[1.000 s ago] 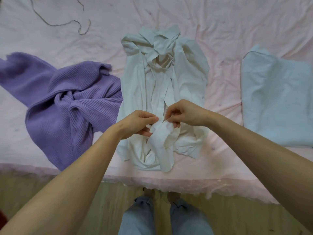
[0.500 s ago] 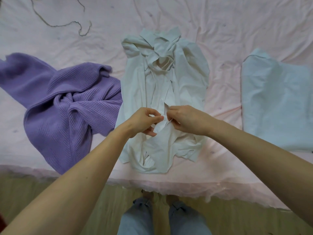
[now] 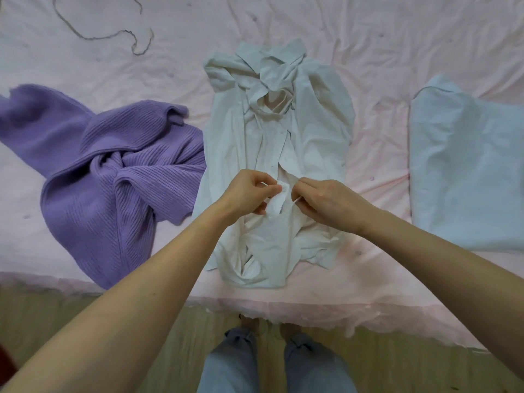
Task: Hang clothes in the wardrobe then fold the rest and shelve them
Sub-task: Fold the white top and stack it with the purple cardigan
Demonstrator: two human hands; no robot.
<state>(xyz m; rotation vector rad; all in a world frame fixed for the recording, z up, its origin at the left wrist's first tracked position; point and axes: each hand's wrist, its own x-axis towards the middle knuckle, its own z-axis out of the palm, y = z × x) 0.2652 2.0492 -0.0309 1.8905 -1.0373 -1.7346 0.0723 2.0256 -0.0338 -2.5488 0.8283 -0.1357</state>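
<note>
Left hand: fingers curled, thumb and forefinger pinching one front edge of the white shirt near its middle.
Right hand: fingers curled, pinching the facing front edge of the same shirt, just beside the left hand; the two hands sit close together with a small fold of fabric between them.
White shirt: lies lengthwise on the bed, collar end away from the person, hem end near the bed's front edge; the cloth is rumpled, the collar area bunched, and small buttons show along the front strip above the hands.
Purple sweater: ribbed knit, lying crumpled and twisted on the bed to the left of the shirt, its near edge touching or just overlapping the shirt's left side; one part stretches toward the left border of the view.
Light blue garment: folded flat on the bed to the right, apart from the shirt.
Bed: covered with a wrinkled pale pink sheet.
Cord: a thin dark strand lying in loose curves on the sheet at the upper left.
Floor: wood-toned, below the bed's edge.
Legs: the person's, in blue trousers, at the bottom centre.
</note>
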